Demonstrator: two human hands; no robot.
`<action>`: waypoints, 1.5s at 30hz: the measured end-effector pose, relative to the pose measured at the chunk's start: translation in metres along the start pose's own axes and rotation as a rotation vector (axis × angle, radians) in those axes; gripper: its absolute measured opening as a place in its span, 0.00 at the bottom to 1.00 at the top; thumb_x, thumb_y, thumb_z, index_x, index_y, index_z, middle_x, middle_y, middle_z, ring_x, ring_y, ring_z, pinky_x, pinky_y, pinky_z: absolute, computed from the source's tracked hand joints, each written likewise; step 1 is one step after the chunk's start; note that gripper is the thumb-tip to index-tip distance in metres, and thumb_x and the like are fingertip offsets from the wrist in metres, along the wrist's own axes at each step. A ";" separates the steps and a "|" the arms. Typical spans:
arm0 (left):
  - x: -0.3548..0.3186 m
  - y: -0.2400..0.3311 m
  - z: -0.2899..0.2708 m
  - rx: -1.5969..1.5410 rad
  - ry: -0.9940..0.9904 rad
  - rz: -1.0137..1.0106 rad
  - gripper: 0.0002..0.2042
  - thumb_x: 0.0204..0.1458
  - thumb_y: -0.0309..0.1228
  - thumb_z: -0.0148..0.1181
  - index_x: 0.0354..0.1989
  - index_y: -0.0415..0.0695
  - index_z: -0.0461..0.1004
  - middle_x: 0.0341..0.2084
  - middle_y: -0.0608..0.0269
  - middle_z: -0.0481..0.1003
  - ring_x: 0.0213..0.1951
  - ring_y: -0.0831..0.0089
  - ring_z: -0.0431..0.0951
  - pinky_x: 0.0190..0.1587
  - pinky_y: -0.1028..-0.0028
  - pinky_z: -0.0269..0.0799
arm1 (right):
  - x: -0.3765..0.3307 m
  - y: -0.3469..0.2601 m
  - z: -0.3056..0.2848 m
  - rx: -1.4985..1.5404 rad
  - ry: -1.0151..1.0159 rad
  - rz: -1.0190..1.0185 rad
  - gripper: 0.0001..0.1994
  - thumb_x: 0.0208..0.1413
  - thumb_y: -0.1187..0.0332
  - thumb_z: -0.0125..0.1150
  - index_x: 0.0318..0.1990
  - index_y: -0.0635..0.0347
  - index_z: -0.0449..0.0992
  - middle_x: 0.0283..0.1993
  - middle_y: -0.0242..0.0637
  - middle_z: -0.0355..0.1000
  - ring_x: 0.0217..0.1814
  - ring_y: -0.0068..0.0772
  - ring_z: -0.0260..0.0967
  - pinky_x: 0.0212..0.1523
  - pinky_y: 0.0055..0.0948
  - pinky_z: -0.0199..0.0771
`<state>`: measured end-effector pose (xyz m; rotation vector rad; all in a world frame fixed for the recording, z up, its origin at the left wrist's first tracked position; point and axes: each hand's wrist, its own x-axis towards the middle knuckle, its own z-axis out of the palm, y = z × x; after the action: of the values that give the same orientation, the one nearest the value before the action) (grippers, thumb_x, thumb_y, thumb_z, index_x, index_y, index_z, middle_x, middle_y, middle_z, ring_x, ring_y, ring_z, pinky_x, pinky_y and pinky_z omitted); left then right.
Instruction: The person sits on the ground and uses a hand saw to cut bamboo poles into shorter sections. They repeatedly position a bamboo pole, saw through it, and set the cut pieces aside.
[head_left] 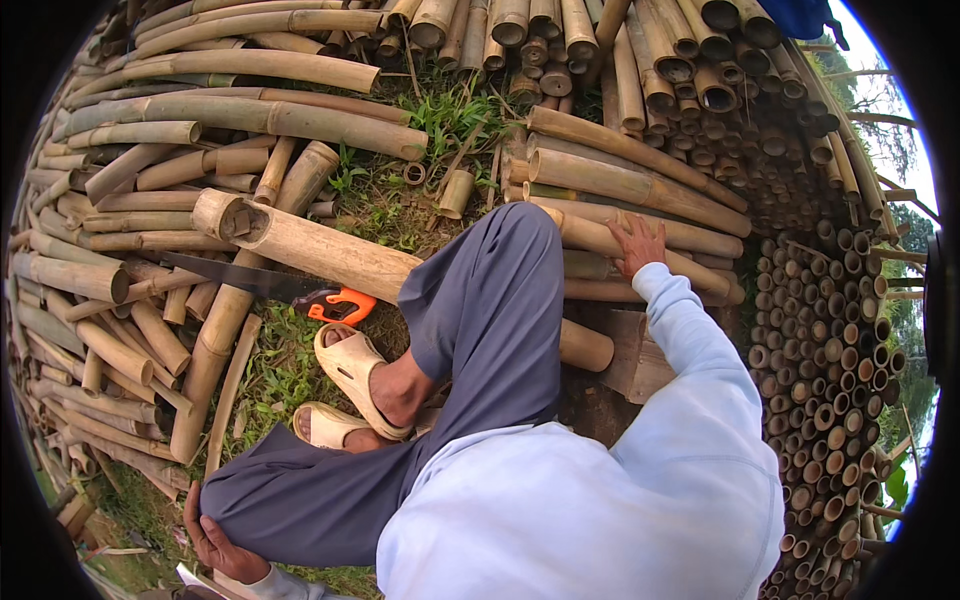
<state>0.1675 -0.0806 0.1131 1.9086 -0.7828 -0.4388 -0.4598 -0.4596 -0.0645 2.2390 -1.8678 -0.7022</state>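
Note:
My right hand lies with its fingers spread on a bamboo pole, one of a short pile at my right side. The hand rests on the pole without wrapping round it. At the lower left, my left hand is against my knee, thumb and fingers apart, with nothing seen in it. A thick pale bamboo pole with a notch cut near its far end runs under my raised leg. Beside it is a hand saw with an orange and black handle, its dark blade pointing left.
Cut bamboo pieces are heaped across the left side. Tall stacks of bamboo tubes stand at the right, with more poles at the back. A short bamboo offcut sits on the grass. A wooden block is below my right arm.

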 end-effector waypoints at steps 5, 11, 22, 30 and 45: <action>-0.002 -0.009 -0.006 0.014 0.004 -0.015 0.23 0.73 0.39 0.42 0.63 0.32 0.70 0.58 0.46 0.73 0.56 0.62 0.76 0.62 0.64 0.68 | -0.027 -0.004 0.034 0.040 0.088 0.092 0.37 0.57 0.66 0.64 0.73 0.25 0.58 0.69 0.33 0.63 0.74 0.39 0.59 0.75 0.72 0.44; 0.000 -0.004 -0.001 0.033 0.054 0.012 0.22 0.72 0.38 0.42 0.60 0.31 0.72 0.56 0.48 0.74 0.56 0.62 0.75 0.63 0.64 0.66 | -0.033 0.011 0.030 0.071 -0.047 0.118 0.44 0.51 0.62 0.74 0.75 0.26 0.56 0.70 0.33 0.62 0.76 0.38 0.57 0.76 0.71 0.44; -0.001 0.007 0.013 0.119 0.147 0.038 0.20 0.68 0.36 0.46 0.56 0.30 0.74 0.53 0.47 0.76 0.57 0.60 0.73 0.65 0.63 0.62 | 0.164 -0.142 -0.169 0.905 0.376 -0.435 0.14 0.60 0.66 0.64 0.50 0.62 0.75 0.41 0.44 0.79 0.44 0.42 0.79 0.48 0.38 0.78; 0.002 0.017 0.015 0.208 0.205 -0.022 0.23 0.64 0.42 0.48 0.50 0.30 0.75 0.50 0.44 0.76 0.56 0.56 0.74 0.65 0.58 0.62 | 0.365 -0.320 -0.150 0.844 0.039 -0.235 0.34 0.64 0.44 0.56 0.70 0.58 0.67 0.72 0.49 0.65 0.75 0.54 0.60 0.74 0.46 0.59; 0.016 0.038 0.031 0.276 0.272 -0.058 0.23 0.60 0.42 0.50 0.44 0.30 0.76 0.43 0.45 0.77 0.48 0.58 0.76 0.58 0.63 0.67 | 0.391 -0.360 -0.189 0.513 -0.368 -0.170 0.58 0.49 0.15 0.38 0.78 0.49 0.55 0.84 0.48 0.37 0.86 0.48 0.31 0.79 0.66 0.26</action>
<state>0.1480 -0.1239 0.1342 2.1945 -0.6341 -0.1033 -0.0097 -0.7903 -0.1417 2.7645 -2.2561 -0.7742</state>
